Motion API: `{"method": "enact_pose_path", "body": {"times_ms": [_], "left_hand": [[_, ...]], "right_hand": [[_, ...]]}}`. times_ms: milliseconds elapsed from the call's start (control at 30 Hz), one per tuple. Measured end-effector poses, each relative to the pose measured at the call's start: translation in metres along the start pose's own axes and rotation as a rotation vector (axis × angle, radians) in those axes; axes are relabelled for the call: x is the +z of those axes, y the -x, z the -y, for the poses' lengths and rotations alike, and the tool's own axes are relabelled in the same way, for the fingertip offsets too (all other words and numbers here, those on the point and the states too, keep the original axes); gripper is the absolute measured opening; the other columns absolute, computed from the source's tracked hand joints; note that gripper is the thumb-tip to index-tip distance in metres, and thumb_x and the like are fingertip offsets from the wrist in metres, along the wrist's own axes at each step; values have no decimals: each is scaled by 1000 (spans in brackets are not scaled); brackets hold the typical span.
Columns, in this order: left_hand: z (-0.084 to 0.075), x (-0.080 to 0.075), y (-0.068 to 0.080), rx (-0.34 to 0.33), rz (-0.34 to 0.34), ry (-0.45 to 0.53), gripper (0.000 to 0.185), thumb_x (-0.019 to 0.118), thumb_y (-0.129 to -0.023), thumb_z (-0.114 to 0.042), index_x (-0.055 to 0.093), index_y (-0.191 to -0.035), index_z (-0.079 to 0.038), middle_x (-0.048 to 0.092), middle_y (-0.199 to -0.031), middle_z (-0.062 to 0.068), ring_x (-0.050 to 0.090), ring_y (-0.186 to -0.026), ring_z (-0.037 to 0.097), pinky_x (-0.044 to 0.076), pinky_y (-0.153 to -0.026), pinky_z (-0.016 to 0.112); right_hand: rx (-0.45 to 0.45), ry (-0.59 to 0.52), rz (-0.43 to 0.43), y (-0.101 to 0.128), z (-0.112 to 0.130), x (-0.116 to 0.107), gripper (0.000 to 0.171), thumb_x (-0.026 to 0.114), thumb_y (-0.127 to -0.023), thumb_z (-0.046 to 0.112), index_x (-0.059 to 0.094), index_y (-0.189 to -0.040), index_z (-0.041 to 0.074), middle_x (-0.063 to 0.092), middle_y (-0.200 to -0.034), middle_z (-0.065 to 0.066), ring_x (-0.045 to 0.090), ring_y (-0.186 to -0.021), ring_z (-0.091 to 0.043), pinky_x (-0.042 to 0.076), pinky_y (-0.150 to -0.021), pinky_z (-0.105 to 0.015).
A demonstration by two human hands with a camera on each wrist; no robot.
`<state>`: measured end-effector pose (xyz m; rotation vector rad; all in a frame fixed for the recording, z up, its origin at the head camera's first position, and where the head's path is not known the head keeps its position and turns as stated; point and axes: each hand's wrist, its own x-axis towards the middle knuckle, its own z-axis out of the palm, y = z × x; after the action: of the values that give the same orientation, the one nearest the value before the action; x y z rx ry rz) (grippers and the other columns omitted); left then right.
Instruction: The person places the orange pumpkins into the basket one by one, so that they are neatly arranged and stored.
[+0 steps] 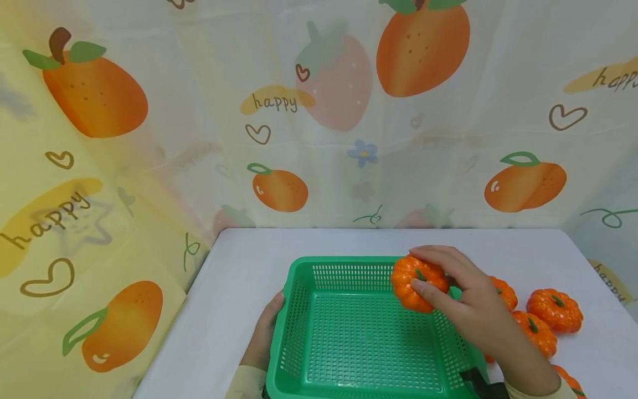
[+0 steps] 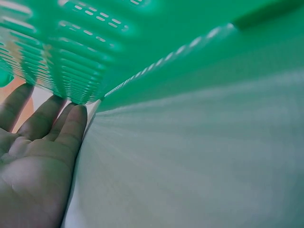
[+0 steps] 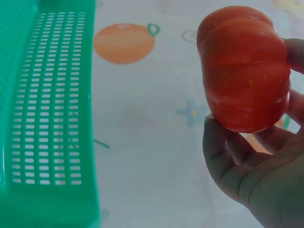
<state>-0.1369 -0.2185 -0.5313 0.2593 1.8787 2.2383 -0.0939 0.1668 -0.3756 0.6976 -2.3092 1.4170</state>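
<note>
My right hand pinches a small orange pumpkin with a green stem, thumb on the near side and fingers around the far side. The pumpkin is held above the right part of a green plastic basket. In the right wrist view, the pumpkin shows its ribbed side, apart from the basket wall. My left hand rests against the basket's left side. In the left wrist view, that hand's fingers are fairly straight, their tips at the perforated outer wall.
More orange pumpkins, such as one at the far right and one beside it, lie right of the basket, some partly behind my right arm. Everything stands on a white table. A fruit-printed cloth hangs behind and at the left.
</note>
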Motion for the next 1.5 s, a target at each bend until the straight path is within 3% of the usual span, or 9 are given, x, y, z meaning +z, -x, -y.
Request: {"method": "enact_pose_path", "body": {"times_ms": [133,233,633,967,1200,1500], "left_hand": [[13,-2,-4,-22,-56,12,68,34,-110,-53,32,-173,-27,46,-167,12,46,-150,40,50,-109,52],[10,0,-2,-32,-58,34,65,36,-110,-54,36,-171,-32,47,-166,8,45,-151,39,48,-110,50],[11,-3,-1,-65,-70,28,68,37,-110,-54,34,-172,-29,44,-167,14,45,-150,41,48,-110,53],[10,-2,-1,-58,-50,42,67,36,-110,-53,34,-172,-29,44,-167,15,46,-149,42,49,-109,53],[11,-2,-3,-47,-50,47,66,36,-110,-53,32,-172,-30,39,-170,9,37,-155,40,42,-114,55],[8,0,-2,-55,-71,29,66,36,-110,-54,35,-172,-30,44,-169,9,42,-152,40,46,-112,53]], "right_hand": [[-18,-21,18,-4,-1,7,56,77,-99,-5,67,-147,20,62,-144,3,62,-115,-16,57,-84,-21],[-28,-28,30,-7,-1,12,55,77,-99,-4,67,-147,20,62,-144,3,62,-118,-17,56,-89,-20],[-77,-56,91,-23,12,23,53,77,-101,1,66,-148,21,60,-147,4,58,-128,-21,53,-100,-24],[-66,-97,114,-35,10,39,46,76,-103,5,67,-145,19,62,-144,4,63,-119,-20,60,-90,-31],[-13,-145,154,-41,7,50,41,75,-105,11,67,-145,19,62,-144,1,63,-118,-20,62,-86,-36],[34,-161,195,-51,9,65,40,74,-107,18,66,-146,16,61,-143,-1,63,-116,-21,63,-84,-37]]}}
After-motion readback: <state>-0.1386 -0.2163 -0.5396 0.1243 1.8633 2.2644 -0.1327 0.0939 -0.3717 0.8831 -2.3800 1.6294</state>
